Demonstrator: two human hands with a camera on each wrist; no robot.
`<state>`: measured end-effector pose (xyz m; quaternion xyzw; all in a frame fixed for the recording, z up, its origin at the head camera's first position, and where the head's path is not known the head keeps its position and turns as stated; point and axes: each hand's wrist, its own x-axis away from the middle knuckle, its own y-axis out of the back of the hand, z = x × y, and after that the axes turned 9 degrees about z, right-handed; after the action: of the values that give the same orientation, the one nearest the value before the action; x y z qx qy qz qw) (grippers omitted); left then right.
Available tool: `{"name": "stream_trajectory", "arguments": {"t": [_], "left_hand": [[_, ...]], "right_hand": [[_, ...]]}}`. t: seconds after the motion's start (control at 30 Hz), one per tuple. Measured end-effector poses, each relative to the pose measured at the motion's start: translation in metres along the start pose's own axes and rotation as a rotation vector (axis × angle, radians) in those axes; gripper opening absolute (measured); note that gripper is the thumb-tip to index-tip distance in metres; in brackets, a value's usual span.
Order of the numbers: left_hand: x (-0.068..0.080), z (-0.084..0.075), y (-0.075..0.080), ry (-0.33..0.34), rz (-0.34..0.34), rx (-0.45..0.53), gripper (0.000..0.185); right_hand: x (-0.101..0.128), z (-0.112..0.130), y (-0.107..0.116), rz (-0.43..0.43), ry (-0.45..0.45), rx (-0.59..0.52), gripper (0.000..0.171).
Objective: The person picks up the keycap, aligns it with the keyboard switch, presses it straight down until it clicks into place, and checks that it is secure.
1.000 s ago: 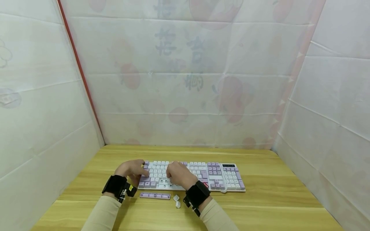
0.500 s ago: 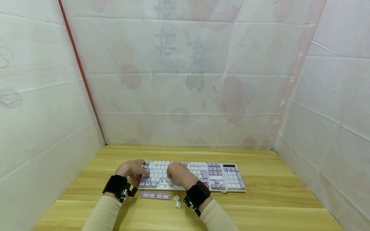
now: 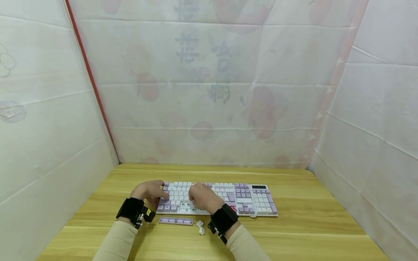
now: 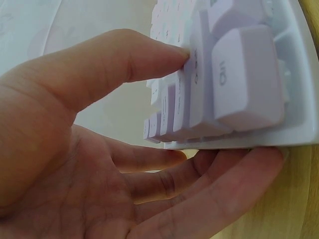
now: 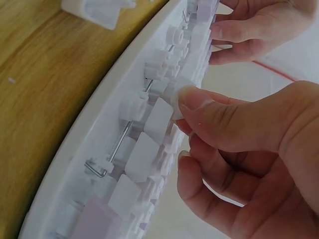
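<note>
A white and purple keyboard lies on the wooden table. My left hand grips its left end; in the left wrist view the thumb presses the purple keys and the other fingers reach around and under the edge. Over the lower key rows, my right hand pinches a white keycap between thumb and index finger, at the keyboard's surface. Bare switches and a bent metal wire show along the front row. A long purple keycap lies underside up before the keyboard. Two loose white keycaps lie beside it.
A bundled white cable lies across the keyboard's right part. A small red tag shows near my right wrist. White printed sheets wall in the table at the back and both sides.
</note>
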<state>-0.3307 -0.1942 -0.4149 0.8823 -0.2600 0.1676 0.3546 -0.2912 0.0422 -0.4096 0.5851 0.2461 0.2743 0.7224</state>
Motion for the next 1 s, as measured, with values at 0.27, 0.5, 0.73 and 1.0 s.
{"name": "stream_trajectory", "arguments": {"t": [0.27, 0.5, 0.73, 1.0], "left_hand": [[0.0020, -0.0008, 0.0007, -0.014, -0.006, -0.027, 0.079], [0.0015, 0.0008, 0.0001, -0.012, -0.009, -0.018, 0.079], [0.0010, 0.0012, -0.0004, -0.018, 0.000, -0.004, 0.080], [0.0018, 0.0009, -0.0001, -0.015, 0.003, 0.003, 0.079]], "right_hand": [[-0.0011, -0.0017, 0.0011, 0.003, 0.003, -0.002, 0.049], [-0.0017, -0.0022, 0.0005, 0.020, 0.005, -0.009, 0.050], [-0.0017, -0.0031, 0.0002, 0.034, 0.001, -0.025, 0.050], [-0.0009, -0.0022, -0.0014, 0.001, 0.005, -0.011, 0.052]]}}
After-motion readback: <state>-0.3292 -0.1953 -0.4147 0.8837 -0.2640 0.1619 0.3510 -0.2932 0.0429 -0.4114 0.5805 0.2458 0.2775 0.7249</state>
